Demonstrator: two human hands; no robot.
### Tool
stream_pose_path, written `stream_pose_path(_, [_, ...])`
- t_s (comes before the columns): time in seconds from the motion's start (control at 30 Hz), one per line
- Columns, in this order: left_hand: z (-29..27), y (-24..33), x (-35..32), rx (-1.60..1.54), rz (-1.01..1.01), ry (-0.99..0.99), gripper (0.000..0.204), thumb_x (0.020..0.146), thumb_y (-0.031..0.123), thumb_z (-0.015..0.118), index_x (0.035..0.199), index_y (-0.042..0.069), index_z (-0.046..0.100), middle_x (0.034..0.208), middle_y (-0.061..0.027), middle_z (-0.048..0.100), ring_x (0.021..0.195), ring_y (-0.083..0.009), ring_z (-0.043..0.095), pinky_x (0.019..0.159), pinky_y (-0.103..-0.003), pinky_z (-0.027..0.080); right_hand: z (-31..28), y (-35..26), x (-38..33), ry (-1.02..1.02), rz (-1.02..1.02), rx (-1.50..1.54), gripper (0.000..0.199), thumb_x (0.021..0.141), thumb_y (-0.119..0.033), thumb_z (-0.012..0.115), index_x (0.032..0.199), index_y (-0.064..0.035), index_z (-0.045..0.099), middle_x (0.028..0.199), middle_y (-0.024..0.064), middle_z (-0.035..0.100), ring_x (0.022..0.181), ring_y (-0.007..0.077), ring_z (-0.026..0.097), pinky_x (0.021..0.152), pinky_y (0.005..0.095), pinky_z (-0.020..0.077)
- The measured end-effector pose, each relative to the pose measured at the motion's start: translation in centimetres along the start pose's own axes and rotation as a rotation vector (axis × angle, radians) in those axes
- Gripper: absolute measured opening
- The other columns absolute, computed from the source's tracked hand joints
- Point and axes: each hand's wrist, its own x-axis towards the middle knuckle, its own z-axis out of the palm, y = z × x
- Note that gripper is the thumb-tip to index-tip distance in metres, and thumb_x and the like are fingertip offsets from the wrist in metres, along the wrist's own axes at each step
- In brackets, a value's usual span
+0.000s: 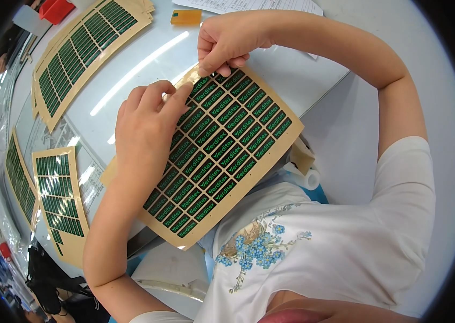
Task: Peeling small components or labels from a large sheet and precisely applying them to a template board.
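A tan backing sheet (270, 151) covered with rows of small dark green labels lies tilted on the white table (130, 70), its near corner hanging over the edge. My left hand (147, 121) rests on the sheet's upper left part, fingers pressing near the top corner. My right hand (227, 40) pinches that top corner of the sheet between thumb and fingers. Both hands meet at the same corner.
A stack of similar label sheets (85, 46) lies at the upper left, with two more sheets (58, 199) along the left edge. An orange block (185, 17), a red tray (55, 9) and white papers (249, 5) sit at the far side.
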Motion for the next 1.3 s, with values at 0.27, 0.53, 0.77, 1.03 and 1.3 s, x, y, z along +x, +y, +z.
stream_pose_path(0.27, [-0.5, 0.2, 0.2, 0.152, 0.085, -0.056, 0.042, 0.078, 0.009, 0.059, 0.119, 0.015, 0.064, 0.113, -0.0026, 0.058, 0.102, -0.0220, 0.056, 0.088, -0.036, 0.044, 0.2, -0.3, -0.6, 0.056, -0.028, -0.067, 0.018, 0.085, -0.020, 0.066, 0.082, -0.0013, 0.067, 0.059, 0.0017, 0.062, 0.041, 0.0060, 0.049, 0.043, 0.0219, 0.0355])
stream_pose_path(0.53, [-0.9, 0.1, 0.1, 0.209, 0.136, -0.108, 0.042, 0.079, 0.009, 0.060, 0.121, 0.010, 0.062, 0.115, -0.0035, 0.058, 0.104, -0.0219, 0.056, 0.091, -0.037, 0.044, -0.8, -4.1, -4.6, 0.112, 0.038, -0.216, 0.020, 0.091, -0.012, 0.056, 0.102, 0.0016, 0.065, 0.087, 0.0164, 0.068, 0.082, 0.0275, 0.066, 0.074, 0.0371, 0.0515])
stream_pose_path(0.77, [-1.4, 0.5, 0.6, 0.222, 0.158, -0.144, 0.042, 0.081, 0.009, 0.057, 0.123, 0.009, 0.061, 0.119, -0.0040, 0.058, 0.109, -0.0219, 0.056, 0.093, -0.037, 0.044, -2.2, 0.8, -0.3, 0.611, -0.549, -0.469, 0.021, 0.086, -0.017, 0.059, 0.091, 0.0022, 0.067, 0.083, 0.0203, 0.067, 0.076, 0.0330, 0.065, 0.070, 0.0406, 0.0507])
stream_pose_path(1.03, [-7.1, 1.9, -1.5, 0.192, -0.157, -0.001, 0.017, 0.093, 0.007, 0.054, 0.108, 0.001, 0.060, 0.103, -0.0131, 0.063, 0.096, -0.0300, 0.059, 0.085, -0.041, 0.045, -4.9, 5.4, 0.2, 0.246, -0.546, -0.321, 0.024, 0.090, -0.022, 0.063, 0.095, 0.0013, 0.064, 0.089, 0.0171, 0.067, 0.082, 0.0279, 0.062, 0.075, 0.0372, 0.0484])
stream_pose_path(1.3, [-12.2, 8.2, -14.3, -0.650, -0.699, -0.659, 0.038, 0.099, 0.031, 0.052, 0.081, -0.001, 0.061, 0.076, -0.0124, 0.062, 0.064, -0.0261, 0.056, 0.062, -0.035, 0.045, -3.6, 3.1, -0.3, 0.171, -0.526, -0.430, 0.023, 0.087, -0.020, 0.066, 0.095, 0.0016, 0.064, 0.093, 0.0166, 0.065, 0.087, 0.0281, 0.062, 0.076, 0.0374, 0.0476])
